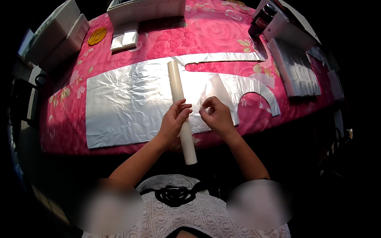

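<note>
pink tablecloth; left fingers at white roll; bottle markings indistinct

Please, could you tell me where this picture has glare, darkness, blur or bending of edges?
Head view: strong glare on the silver sheet, brightest near the pale tube; head view: outer rim mostly black; head view: two pale blurred patches low down, left hand and right hand fairly sharp; head view: the pink tablecloth edge bows, probably fisheye distortion.
</note>
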